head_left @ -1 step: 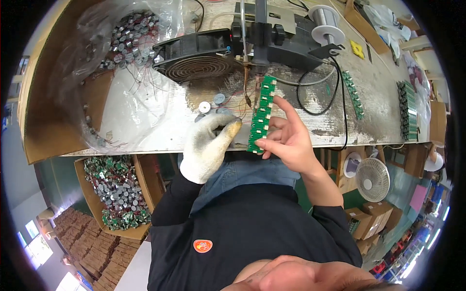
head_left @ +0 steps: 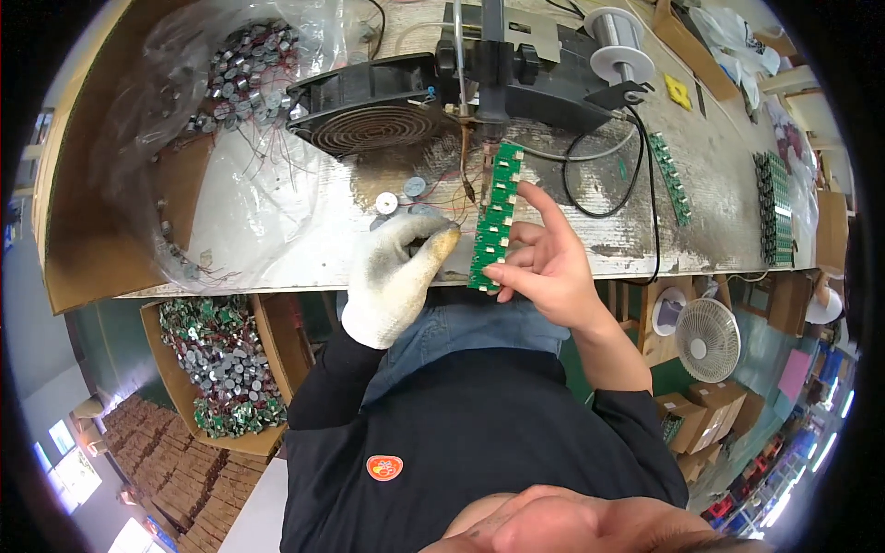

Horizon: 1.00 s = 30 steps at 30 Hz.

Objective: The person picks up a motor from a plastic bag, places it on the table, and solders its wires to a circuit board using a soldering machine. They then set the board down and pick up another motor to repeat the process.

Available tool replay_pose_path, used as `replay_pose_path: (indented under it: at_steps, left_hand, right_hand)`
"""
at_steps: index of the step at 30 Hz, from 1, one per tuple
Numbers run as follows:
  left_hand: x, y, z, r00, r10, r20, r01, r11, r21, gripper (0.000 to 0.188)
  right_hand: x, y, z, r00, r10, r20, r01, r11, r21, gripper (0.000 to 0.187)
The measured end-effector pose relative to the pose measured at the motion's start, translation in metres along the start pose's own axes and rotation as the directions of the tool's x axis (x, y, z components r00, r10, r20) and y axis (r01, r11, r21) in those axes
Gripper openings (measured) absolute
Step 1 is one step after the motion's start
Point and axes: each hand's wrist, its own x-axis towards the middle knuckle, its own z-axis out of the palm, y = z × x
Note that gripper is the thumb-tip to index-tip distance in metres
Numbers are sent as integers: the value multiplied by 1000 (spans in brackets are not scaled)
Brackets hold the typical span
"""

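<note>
My right hand, bare, grips a long green circuit board strip by its near end, thumb on top and index finger stretched along its side. The strip is held tilted over the table's front edge, with small pale parts along it. My left hand, in a white glove with worn yellowish fingertips, is closed in a pinch just left of the strip. Thin wires run to its fingertips; their ends are too small to make out. Small round discs with wires lie just beyond the glove. A soldering tip points down beside the strip's far part.
A black fan and a solder wire spool stand at the back. Wired discs fill a plastic bag at left. More board strips lie at right, beyond a looped black cable. A carton of parts stands below left.
</note>
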Motion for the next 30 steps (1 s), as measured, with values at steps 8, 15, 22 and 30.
replay_pose_path:
  at_steps: [8, 15, 22, 30]
  left_hand:
    - [4, 5, 13, 994, -108, 14, 108, 972, -209, 16]
    - [7, 9, 18, 982, -191, 10, 181, 908, -379, 15]
    - [10, 10, 18, 982, -185, -23, 167, 928, -332, 15]
    - [11, 4, 17, 986, -159, -51, 141, 956, -256, 17]
  right_hand:
    - [-1, 2, -1, 1000, -9, 23, 8, 1000, 16, 85]
    - [0, 2, -2, 999, -47, 24, 46, 999, 22, 86]
    - [3, 3, -2, 999, -43, 22, 43, 999, 28, 86]
    - [2, -1, 0, 998, -54, 22, 54, 998, 22, 86]
